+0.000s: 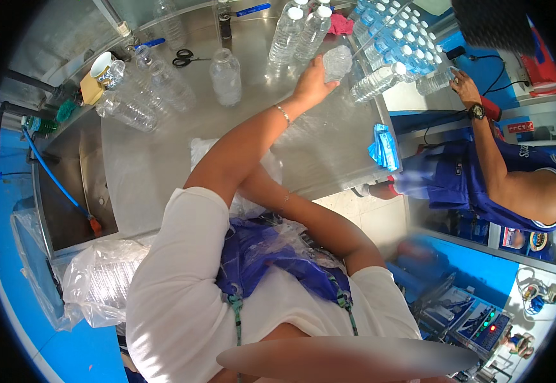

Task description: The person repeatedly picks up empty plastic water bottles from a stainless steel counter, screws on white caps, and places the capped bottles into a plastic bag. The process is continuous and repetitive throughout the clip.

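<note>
My left hand [312, 84] grips a clear plastic bottle [337, 63] above the steel counter, toward its right side. The bottle's rounded end faces me. Capped clear bottles [287, 36] stand just beyond that hand, and another capped bottle [378, 81] with a white cap is to its right. My right forearm passes beneath my left arm, and the right hand is out of sight there. Near it, partly covered by my arms, lies a translucent plastic bag [203, 151]. An uncapped clear bottle [226, 76] stands on the counter, left of my left hand.
Black scissors [186, 58] lie near uncapped bottles [155, 86] at left. A steel sink [67, 191] adjoins the counter. Blue packets [384, 147] lie by the right edge. Beyond it, another person's hand [464, 86] touches a bottle beside grouped capped bottles [397, 40].
</note>
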`<state>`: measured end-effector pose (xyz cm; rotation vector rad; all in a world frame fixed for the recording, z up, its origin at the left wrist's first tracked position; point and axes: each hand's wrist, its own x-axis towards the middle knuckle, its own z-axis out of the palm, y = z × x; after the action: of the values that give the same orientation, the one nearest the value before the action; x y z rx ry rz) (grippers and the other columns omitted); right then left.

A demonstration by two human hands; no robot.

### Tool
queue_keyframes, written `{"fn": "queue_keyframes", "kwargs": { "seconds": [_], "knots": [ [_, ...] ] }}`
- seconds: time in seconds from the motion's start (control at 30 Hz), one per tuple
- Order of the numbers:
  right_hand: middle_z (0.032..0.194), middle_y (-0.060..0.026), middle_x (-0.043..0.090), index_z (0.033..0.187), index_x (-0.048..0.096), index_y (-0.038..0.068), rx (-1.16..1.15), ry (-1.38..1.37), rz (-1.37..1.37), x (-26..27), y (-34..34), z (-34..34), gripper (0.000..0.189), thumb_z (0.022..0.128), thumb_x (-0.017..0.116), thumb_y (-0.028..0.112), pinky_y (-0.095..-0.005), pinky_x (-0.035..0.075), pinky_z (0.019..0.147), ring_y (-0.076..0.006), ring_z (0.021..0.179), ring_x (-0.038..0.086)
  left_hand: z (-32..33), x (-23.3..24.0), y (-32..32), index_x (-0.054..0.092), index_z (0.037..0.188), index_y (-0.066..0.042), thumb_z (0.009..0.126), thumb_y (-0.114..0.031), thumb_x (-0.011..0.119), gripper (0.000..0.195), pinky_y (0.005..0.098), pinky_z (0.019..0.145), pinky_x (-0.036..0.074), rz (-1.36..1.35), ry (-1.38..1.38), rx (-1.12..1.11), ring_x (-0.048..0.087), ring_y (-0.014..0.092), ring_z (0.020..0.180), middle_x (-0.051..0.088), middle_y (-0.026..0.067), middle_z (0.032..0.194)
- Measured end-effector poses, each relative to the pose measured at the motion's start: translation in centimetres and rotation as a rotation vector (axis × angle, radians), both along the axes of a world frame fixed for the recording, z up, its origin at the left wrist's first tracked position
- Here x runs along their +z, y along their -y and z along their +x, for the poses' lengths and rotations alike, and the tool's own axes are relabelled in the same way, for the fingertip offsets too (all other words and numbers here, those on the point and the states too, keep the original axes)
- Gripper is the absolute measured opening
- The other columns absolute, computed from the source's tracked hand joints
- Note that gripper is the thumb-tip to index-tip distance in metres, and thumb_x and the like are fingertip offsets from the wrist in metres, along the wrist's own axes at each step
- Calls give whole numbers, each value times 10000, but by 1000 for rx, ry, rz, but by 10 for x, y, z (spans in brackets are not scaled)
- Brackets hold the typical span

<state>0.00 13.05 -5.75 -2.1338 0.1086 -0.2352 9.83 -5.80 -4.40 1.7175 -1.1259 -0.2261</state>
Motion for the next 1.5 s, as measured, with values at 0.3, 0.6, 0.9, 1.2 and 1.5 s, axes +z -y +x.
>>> {"fn": "queue_keyframes", "kwargs": {
  "seconds": [0.3, 0.6, 0.9, 1.2, 1.5],
  "knots": [
    [1102, -167, 628, 1039, 608, 22, 7, -64, 32, 12, 4, 0, 198, 884, 585, 143, -400, 434, 912, -327, 1096, 555, 9, 17, 13, 377, 1267, 36, 741, -220, 793, 718, 461, 880, 496, 159, 101, -123, 589, 446, 1038, 548, 297, 1140],
    [974, -215, 650, 981, 617, -7, 73, -55, -265, 9, 14, -16, 195, 829, 565, 104, -461, 512, 693, -379, 849, 635, 11, 22, 6, 413, 1212, 33, 737, -214, 793, 656, 455, 879, 495, 136, 123, -136, 589, 429, 1042, 565, 265, 1131],
    [835, -127, 647, 865, 653, 53, 102, 90, -536, 22, 16, -23, 114, 770, 647, 114, -398, 538, 649, -287, 743, 657, 35, 14, -86, 329, 1369, 35, 748, -244, 780, 818, 415, 866, 490, 193, -35, -250, 609, 364, 1022, 557, 277, 1200],
    [811, -152, 635, 902, 440, 16, -709, 178, 520, 20, 197, -30, 79, 871, 483, -44, -302, 532, 528, -212, 590, 645, 30, 15, -157, 300, 1405, 31, 754, -226, 766, 841, 414, 902, 471, 98, -6, -207, 575, 358, 1070, 532, 259, 1229],
    [819, -116, 552, 1173, 519, 24, -755, -154, 1193, -8, 327, 16, 318, 885, 397, -37, -289, 517, 545, -201, 676, 581, 48, 46, -230, 501, 1287, -101, 764, -103, 678, 552, 447, 906, 470, 29, 451, 310, 570, 345, 1046, 501, 156, 1278]
  ]
}}
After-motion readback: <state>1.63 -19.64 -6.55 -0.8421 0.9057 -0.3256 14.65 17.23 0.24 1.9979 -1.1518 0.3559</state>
